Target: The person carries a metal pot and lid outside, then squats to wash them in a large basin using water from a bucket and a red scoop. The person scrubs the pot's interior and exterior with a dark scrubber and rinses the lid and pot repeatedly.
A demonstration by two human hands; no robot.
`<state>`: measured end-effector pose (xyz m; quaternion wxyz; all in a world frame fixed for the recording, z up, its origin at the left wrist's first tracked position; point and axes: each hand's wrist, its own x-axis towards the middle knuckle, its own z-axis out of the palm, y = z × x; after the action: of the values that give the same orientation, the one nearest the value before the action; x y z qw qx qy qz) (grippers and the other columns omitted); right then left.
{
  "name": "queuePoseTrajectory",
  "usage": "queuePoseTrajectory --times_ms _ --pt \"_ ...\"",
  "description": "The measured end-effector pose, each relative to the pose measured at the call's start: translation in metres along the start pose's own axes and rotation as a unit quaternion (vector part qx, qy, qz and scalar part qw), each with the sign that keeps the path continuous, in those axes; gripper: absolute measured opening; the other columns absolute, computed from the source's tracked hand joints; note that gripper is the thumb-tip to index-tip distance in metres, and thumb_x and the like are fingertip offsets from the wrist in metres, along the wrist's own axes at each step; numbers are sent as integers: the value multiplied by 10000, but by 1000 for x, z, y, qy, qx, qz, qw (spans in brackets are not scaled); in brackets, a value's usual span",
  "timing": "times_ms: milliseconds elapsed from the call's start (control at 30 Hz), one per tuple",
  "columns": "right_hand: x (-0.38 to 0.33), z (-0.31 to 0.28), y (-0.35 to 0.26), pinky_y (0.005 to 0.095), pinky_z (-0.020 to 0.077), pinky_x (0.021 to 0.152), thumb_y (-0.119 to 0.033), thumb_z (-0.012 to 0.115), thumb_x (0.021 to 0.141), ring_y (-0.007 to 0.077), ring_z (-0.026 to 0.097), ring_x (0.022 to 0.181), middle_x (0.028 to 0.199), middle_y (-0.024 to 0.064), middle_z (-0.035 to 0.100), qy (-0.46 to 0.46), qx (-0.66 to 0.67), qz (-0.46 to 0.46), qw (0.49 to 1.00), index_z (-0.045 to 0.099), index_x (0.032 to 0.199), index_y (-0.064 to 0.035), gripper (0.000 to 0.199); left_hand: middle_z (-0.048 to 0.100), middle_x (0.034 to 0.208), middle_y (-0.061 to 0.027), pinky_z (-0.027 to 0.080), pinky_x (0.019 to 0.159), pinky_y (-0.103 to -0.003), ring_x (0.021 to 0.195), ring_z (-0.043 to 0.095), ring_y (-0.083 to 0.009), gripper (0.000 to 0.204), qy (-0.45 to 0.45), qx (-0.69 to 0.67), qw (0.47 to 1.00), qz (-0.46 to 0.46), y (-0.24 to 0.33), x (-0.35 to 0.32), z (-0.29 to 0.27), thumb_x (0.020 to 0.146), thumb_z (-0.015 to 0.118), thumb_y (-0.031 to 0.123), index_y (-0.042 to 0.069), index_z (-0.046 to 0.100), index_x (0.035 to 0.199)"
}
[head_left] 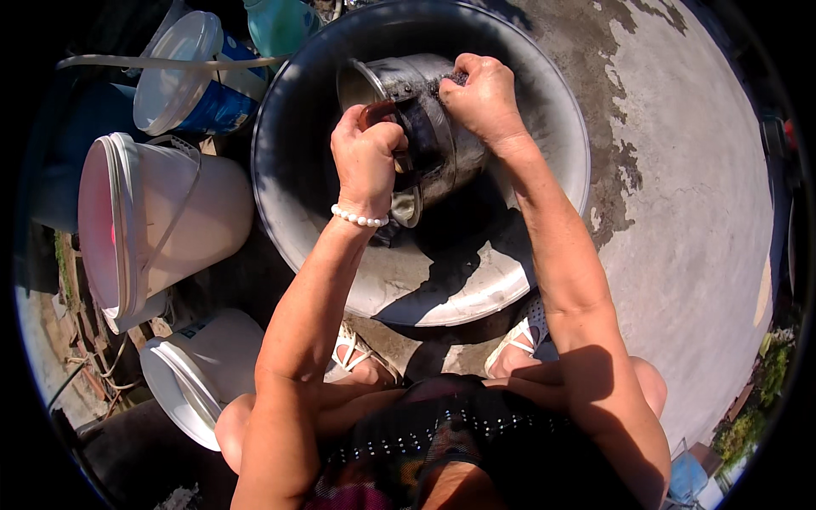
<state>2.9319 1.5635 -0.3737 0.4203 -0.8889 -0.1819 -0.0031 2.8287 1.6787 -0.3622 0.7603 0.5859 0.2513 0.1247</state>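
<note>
A dented, soot-darkened metal pot lies tilted on its side in a wide metal basin, its round mouth facing left. My left hand, with a white bead bracelet at the wrist, is closed around the pot's brown handle. Pressed to the pot's outer wall, my right hand pinches a dark, wiry scouring pad, mostly covered by the fingers. A small, rounded metal part shows below the handle; whether it belongs to the pot I cannot tell.
Left of the basin stand a large white bucket with a wire handle, a white-and-blue bucket and a smaller white bucket. A pale hose crosses at the upper left. Partly wet concrete spreads to the right.
</note>
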Motion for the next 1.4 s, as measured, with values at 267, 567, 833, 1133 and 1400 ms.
queuePoseTrajectory --times_ms 267,567,833,1133,1400 --pt "-23 21 -12 368 460 575 -85 591 640 346 572 633 661 217 551 32 42 -113 992 548 673 33 130 528 720 -29 382 546 -210 624 462 -88 269 -12 -5 1000 13 3 6 2 616 516 -18 -70 541 879" --pt "-28 19 -12 416 480 594 -97 592 646 350 580 683 631 197 558 -24 78 -145 986 540 616 10 122 518 715 -16 373 551 -208 628 448 -83 256 3 21 1000 22 0 3 1 623 513 -8 -64 544 870" --pt "-21 16 -1 424 474 636 -125 608 648 359 583 684 689 195 580 5 58 -139 989 545 631 14 154 524 710 -24 381 549 -213 624 453 -89 228 -13 46 998 29 -4 5 4 626 496 -24 -57 539 847" --pt "-29 10 8 396 468 651 -110 624 681 338 579 710 732 176 576 -7 13 -103 995 559 739 3 143 552 708 -58 436 601 -230 610 524 -124 214 -26 55 997 40 0 8 -2 652 484 -1 -38 517 861" --pt "2 20 10 407 483 707 -139 589 727 321 597 822 834 139 606 -9 -5 -131 991 575 811 -42 129 545 693 -71 424 594 -225 611 514 -129 231 -42 44 998 24 3 8 -5 633 470 13 -42 513 854"
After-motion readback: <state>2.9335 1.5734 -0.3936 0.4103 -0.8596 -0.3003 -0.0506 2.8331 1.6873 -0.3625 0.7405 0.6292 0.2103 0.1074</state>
